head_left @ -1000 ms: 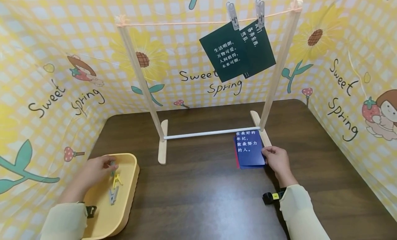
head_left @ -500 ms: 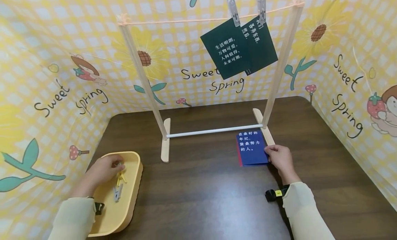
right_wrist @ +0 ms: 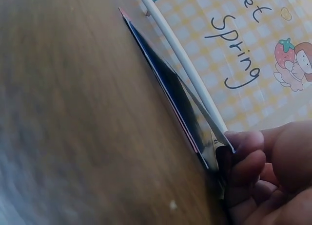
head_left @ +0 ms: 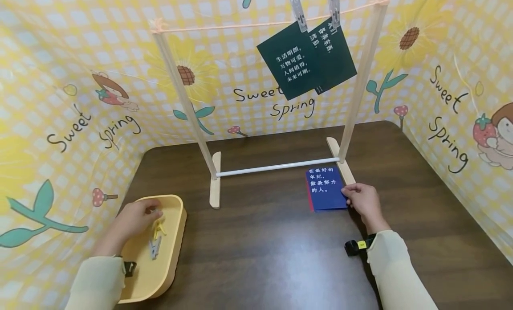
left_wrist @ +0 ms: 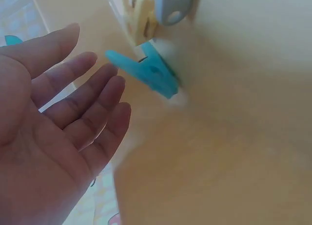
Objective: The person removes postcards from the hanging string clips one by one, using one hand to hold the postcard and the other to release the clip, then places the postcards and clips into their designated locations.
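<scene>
My left hand reaches into the yellow tray. In the left wrist view its fingers are loosely bent and apart, tips right at a teal clothespin; nothing is between thumb and fingers. A yellow clothespin and a grey clothespin lie beside it. My right hand pinches the right edge of a blue card with white writing. The right wrist view shows that edge lifted between thumb and finger, above other cards on the table. A red card peeks out under its left side.
A wooden rack with a peach string stands at the back. Two clear clothespins hold two dark green cards on it. A white rod joins its feet. Patterned cloth surrounds the brown table.
The left hand has shifted slightly right over the tray and still bends over the clothespins. The right hand keeps pinching the blue card's edge. The head view has shifted a little.
</scene>
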Motion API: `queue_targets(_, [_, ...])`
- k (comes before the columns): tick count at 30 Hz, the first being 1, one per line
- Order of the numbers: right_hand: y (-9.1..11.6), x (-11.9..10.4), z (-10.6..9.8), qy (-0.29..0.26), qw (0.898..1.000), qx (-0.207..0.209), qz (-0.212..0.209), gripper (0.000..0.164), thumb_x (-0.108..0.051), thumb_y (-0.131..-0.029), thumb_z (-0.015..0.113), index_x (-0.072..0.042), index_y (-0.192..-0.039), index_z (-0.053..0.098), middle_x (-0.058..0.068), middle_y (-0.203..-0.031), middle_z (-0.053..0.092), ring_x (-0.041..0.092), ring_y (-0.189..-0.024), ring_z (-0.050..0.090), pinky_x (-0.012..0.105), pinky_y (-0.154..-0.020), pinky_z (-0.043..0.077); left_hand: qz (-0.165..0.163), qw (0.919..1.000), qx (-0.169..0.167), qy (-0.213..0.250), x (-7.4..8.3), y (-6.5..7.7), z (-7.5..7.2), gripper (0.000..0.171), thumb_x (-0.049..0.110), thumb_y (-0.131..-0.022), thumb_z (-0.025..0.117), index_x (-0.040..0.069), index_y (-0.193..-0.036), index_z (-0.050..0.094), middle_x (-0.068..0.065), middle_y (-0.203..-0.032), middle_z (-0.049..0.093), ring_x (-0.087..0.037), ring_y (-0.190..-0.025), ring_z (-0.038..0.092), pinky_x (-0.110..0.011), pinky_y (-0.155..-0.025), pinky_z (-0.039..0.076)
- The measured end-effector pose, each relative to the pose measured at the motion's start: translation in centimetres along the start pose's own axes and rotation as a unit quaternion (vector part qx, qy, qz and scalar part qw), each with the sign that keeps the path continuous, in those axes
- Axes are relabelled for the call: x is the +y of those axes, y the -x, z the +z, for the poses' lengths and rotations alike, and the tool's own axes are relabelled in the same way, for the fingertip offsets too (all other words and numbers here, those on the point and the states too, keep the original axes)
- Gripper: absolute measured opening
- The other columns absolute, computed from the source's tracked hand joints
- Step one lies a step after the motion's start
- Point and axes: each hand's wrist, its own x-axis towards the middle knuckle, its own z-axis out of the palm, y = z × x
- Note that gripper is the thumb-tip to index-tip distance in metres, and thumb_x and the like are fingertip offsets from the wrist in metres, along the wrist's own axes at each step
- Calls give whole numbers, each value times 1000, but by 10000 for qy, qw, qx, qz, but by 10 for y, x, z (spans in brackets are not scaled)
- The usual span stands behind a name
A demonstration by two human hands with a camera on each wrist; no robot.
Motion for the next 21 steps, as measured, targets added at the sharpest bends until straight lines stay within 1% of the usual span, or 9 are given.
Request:
queue_targets(5, [0,-2,-4,-25,9998,-125,-146,23,-11,-95,63,9,-106,67,5,-71,62,9,-56,56,23,-51,48,-45,10000,52,-11,7,3,-11,43,27,-95,65,-5,-123,61,-25,-110,64,-42,-100,59,-57,-81,47])
queue_targets(9, [3,-8,-10,197,9994,-191,-205,24,-12,-98,59,7,-109,67,11,-82,65,12,-61,58,26,-54,50,168,9995,276,-4,22,2,-35,41,26,-97,62,-8,-121,60,-29,-113,62,-46,-101,58,-59,-81,46])
queue_targets(12, [4,-18,-16,304,9988,-176,-341,26,-15,-99,57,6,-113,66,17,-89,66,16,-65,60,28,-56,51,366,9973,630,8,41,-3,-61,37,24,-99,58,-6,-119,61,-28,-112,62,-45,-100,58,-60,-81,45])
queue_targets(14, [3,-26,-21,312,9984,-141,-461,28,-16,-99,58,6,-113,66,20,-92,66,17,-67,61,29,-58,52,608,9916,1145,-40,56,-9,-75,30,22,-99,59,-3,-114,64,-23,-106,65,-41,-95,60,-58,-79,45])
queue_targets(15, [2,-31,-24,280,9982,-115,-522,28,-16,-99,58,6,-114,66,22,-93,66,17,-67,61,30,-59,53,784,9858,1482,-84,64,-12,-81,26,20,-98,61,-2,-111,66,-20,-102,67,-38,-92,61,-55,-77,45])
queue_targets(16, [2,-36,-28,267,9979,-94,-583,28,-17,-99,58,6,-114,66,23,-94,66,17,-67,62,30,-60,53,1010,9774,1853,-94,73,-16,-87,22,17,-96,63,-1,-108,67,-18,-98,67,-35,-88,61,-52,-75,45])
queue_targets(18, [0,-48,-34,219,9973,-46,-706,29,-17,-99,59,7,-114,66,24,-97,65,16,-67,62,30,-61,54,1501,9535,2604,-197,90,-25,-96,13,11,-93,66,0,-101,70,-14,-91,69,-31,-81,61,-45,-71,44])
queue_targets(19, [-1,-54,-37,214,9968,-27,-772,29,-17,-99,58,7,-114,65,24,-99,65,16,-67,62,29,-60,54,1738,9395,2940,-248,99,-29,-100,10,8,-91,68,1,-97,71,-12,-88,69,-28,-78,61,-41,-70,43])
queue_targets(21, [-1,-65,-41,239,9952,-13,-945,29,-17,-99,59,7,-114,65,24,-100,65,15,-67,63,27,-60,53,2153,9150,3403,-262,118,-38,-110,8,6,-89,69,1,-94,73,-12,-85,70,-26,-76,61,-38,-69,43])
